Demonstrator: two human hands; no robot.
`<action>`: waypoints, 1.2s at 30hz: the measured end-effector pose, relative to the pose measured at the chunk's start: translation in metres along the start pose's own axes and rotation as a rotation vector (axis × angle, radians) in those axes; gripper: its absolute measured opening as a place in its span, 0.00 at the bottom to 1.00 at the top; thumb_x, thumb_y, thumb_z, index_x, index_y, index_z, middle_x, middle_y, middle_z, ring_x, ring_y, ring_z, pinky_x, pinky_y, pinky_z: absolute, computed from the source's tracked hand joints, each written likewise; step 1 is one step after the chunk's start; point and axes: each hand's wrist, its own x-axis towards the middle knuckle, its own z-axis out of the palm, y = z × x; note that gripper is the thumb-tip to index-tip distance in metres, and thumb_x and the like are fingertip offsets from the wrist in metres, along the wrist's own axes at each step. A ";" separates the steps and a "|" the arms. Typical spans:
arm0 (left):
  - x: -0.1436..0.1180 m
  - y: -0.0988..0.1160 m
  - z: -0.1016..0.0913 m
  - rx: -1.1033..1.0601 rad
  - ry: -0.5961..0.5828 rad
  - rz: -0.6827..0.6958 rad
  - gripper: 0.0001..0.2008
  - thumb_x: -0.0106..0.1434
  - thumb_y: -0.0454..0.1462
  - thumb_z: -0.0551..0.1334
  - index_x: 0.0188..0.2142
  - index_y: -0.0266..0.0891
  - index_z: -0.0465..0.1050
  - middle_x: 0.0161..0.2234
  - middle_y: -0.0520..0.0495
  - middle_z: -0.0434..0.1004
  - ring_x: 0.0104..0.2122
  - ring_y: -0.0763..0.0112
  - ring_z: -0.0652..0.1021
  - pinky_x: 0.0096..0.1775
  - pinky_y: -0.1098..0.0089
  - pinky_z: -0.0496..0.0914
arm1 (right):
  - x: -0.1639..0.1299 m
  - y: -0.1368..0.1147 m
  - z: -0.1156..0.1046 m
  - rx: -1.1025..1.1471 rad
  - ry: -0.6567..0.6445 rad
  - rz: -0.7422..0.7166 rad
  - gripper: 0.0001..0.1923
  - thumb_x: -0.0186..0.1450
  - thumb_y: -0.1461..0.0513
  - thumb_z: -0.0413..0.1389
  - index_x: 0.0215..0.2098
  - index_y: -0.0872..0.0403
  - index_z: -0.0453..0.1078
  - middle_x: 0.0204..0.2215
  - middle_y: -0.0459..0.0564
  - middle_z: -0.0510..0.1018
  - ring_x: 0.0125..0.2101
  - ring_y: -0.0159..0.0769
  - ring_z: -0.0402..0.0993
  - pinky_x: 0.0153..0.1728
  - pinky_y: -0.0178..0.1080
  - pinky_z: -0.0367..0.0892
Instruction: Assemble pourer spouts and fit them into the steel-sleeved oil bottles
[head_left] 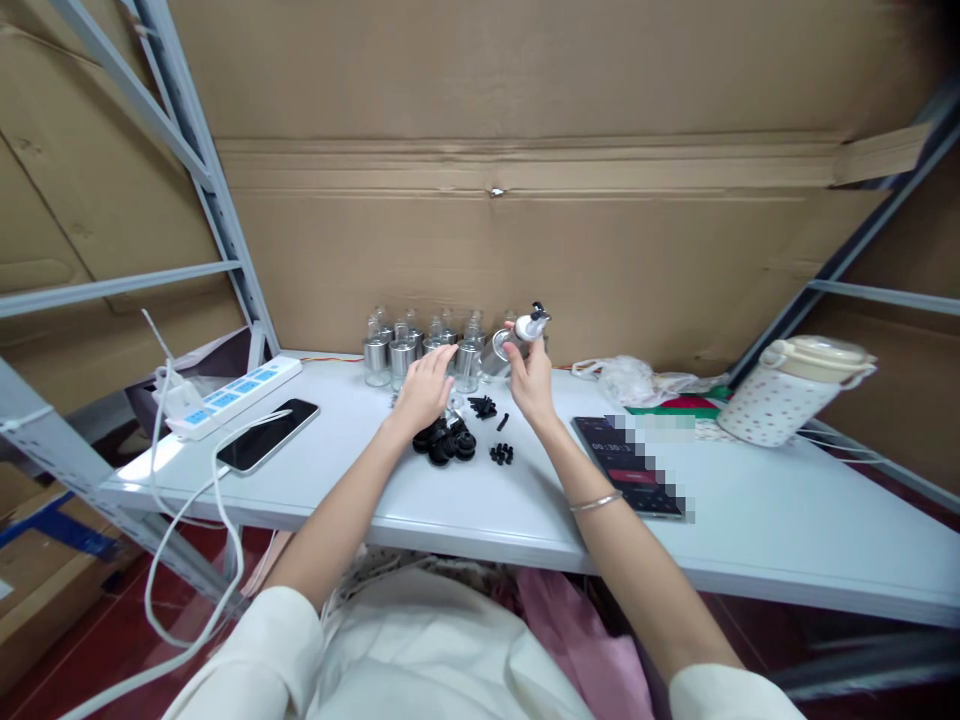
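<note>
Your right hand [531, 382] is raised off the white table [750, 520], fingers pinched around a small bottle [517, 340]. The bottle tilts: its white pump cap with a black tip points up and away from your palm, and its silvery body slants down toward your left. Your thumb and forefinger close on it just below the cap. A thin bracelet [596, 502] sits on that wrist.

Your left hand [424, 390] is lower and to the left of that grip, fingers loosely spread and slightly curled, palm down. The fingertips reach toward the row of bottles [409, 350] standing upright at the back of the table, against the cardboard wall [525, 230]. Whether the fingers touch one of them cannot be told.

Below both hands, toward you, lies a heap of black rings [444, 442]. Just right of the heap, under the held bottle, lie scattered small black parts [501, 453], and a second small cluster [482, 406] sits nearer the grip.

Well left of the left hand: a dark phone [268, 434] lying flat, and a white power strip [229, 395] with a cable hanging over the table edge. Right of the right wrist lies a tablet [626, 462], its screen partly blurred. Farther right: a crumpled clear bag [630, 378] and a dotted cream container [795, 390] lying tilted.
</note>
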 end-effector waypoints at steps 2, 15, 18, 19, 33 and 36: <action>0.000 -0.003 0.001 0.028 -0.019 -0.076 0.25 0.65 0.32 0.50 0.61 0.36 0.53 0.60 0.37 0.60 0.60 0.59 0.64 0.57 0.57 0.60 | 0.001 0.011 -0.002 -0.077 -0.035 0.008 0.17 0.62 0.51 0.52 0.43 0.53 0.66 0.43 0.55 0.75 0.43 0.43 0.70 0.50 0.48 0.61; -0.004 -0.027 0.009 0.154 0.020 -0.359 0.24 0.60 0.28 0.50 0.57 0.34 0.59 0.57 0.34 0.64 0.57 0.52 0.66 0.55 0.52 0.63 | -0.001 0.059 -0.003 -0.231 -0.091 0.060 0.14 0.61 0.50 0.50 0.34 0.52 0.62 0.33 0.53 0.73 0.34 0.41 0.68 0.42 0.46 0.63; -0.003 -0.027 0.008 0.152 0.022 -0.374 0.24 0.60 0.28 0.50 0.57 0.35 0.59 0.58 0.35 0.64 0.57 0.52 0.66 0.54 0.52 0.64 | 0.000 0.068 -0.001 -0.245 -0.048 0.086 0.16 0.62 0.50 0.48 0.37 0.53 0.62 0.37 0.57 0.74 0.38 0.44 0.69 0.44 0.48 0.63; -0.003 -0.027 0.008 0.152 0.020 -0.378 0.24 0.60 0.28 0.50 0.56 0.36 0.59 0.58 0.35 0.63 0.57 0.52 0.65 0.54 0.51 0.64 | 0.000 0.070 0.000 -0.246 -0.042 0.088 0.16 0.63 0.50 0.47 0.39 0.54 0.63 0.39 0.58 0.74 0.40 0.44 0.69 0.46 0.48 0.62; -0.003 -0.032 0.007 0.121 -0.015 -0.417 0.24 0.59 0.28 0.49 0.55 0.38 0.61 0.56 0.34 0.62 0.53 0.50 0.70 0.51 0.48 0.66 | -0.004 0.071 -0.006 -0.468 -0.100 -0.027 0.16 0.56 0.69 0.50 0.42 0.56 0.68 0.43 0.59 0.66 0.46 0.44 0.65 0.51 0.46 0.61; -0.003 -0.032 0.008 0.124 -0.056 -0.424 0.22 0.60 0.28 0.49 0.53 0.38 0.63 0.56 0.34 0.62 0.54 0.50 0.70 0.51 0.48 0.65 | -0.004 0.065 -0.007 -0.495 -0.085 -0.035 0.14 0.56 0.69 0.50 0.38 0.55 0.71 0.40 0.56 0.65 0.42 0.42 0.66 0.49 0.44 0.63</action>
